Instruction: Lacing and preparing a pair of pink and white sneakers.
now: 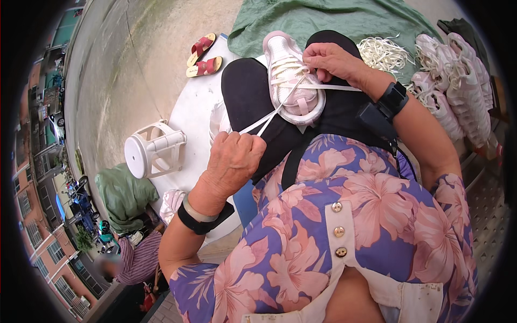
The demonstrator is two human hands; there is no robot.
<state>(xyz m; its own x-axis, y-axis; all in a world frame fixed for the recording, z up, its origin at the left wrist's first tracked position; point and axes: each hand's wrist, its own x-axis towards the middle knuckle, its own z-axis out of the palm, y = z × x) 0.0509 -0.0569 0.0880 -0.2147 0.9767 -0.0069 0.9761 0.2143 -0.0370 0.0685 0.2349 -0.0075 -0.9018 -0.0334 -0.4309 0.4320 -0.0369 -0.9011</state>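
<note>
A white and pale pink sneaker rests between my thighs, its toe pointing away from me. Cream laces cross its upper through several eyelets. My left hand is closed in a fist at the near left of the shoe, gripping a shoelace pulled taut from the upper. At the shoe's right side, my right hand pinches with thumb and forefinger at the eyelet edge; a lace seems to be in the pinch, though the fingertips partly hide it. Another lace end runs right across my thigh beneath that hand.
A heap of loose laces lies on a green cloth at the far right. Several similar sneakers are piled beside it. To the left are a white stool, red sandals and a person in a striped top.
</note>
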